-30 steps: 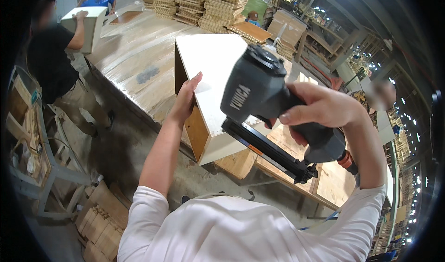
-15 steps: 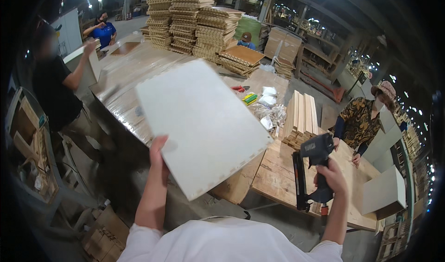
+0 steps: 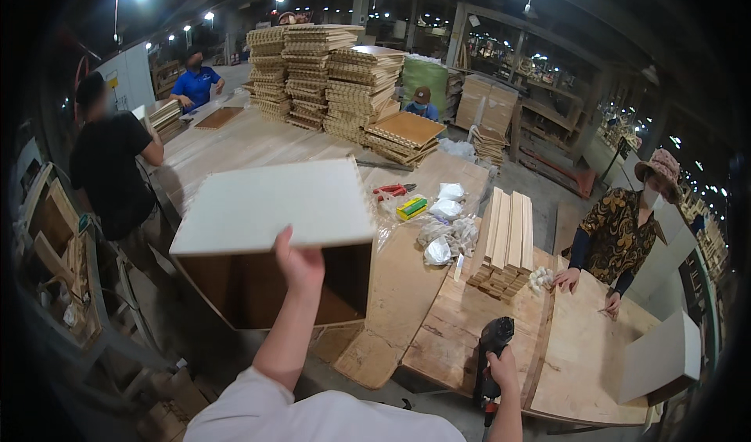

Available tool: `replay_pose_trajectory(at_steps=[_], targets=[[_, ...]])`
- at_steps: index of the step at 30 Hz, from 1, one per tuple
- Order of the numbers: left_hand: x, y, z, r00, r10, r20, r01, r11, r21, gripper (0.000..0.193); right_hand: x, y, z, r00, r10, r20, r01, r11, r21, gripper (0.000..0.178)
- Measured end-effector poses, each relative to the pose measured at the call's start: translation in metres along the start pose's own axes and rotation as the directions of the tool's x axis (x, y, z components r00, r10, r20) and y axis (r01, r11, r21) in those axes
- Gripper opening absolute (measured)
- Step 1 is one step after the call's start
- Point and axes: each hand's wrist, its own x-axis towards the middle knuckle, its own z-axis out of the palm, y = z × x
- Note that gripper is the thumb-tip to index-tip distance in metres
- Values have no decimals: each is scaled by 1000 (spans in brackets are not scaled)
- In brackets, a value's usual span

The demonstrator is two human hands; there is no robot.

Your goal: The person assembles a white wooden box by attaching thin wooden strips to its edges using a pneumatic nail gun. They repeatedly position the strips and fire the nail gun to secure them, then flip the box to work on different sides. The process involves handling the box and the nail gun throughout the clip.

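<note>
Left hand [image 3: 300, 264] grasps the front edge of the white box [image 3: 274, 199] at its top, thumb above, while the right hand [image 3: 504, 368] is closed around a nailer [image 3: 494, 336] by the tabletop's [image 3: 446, 336] near edge. Open room lies between box and nailer; pliers [image 3: 393, 189] and bags [image 3: 447, 209] sit farther back. The box extends ahead and left of the left hand, open side facing the person.

The box [image 3: 274, 207] is white-topped; the nail gun [image 3: 496, 334], seemingly black; one shirt [image 3: 618, 241], gold-patterned.
</note>
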Motion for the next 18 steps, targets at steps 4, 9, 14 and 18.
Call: replay_pose_trajectory(at_steps=[4,9,14,18], targets=[[58,-46,57,993,103,-62,-115,963,-242,27,4,-8,10,999,-28,27,29,999,-31,26],[-4,-84,63,968,-182,-176,142,966,-217,32,-1,-6,8,1000,-7,-22,5,994,-105,30],[-115,-19,17,509,-847,153,813,532,238,38,2,1,9,999,-38,5,39,993,-113,32],[-125,140,23,499,-414,761,-259,767,587,28,12,16,6,993,-117,-23,111,979,-168,31]])
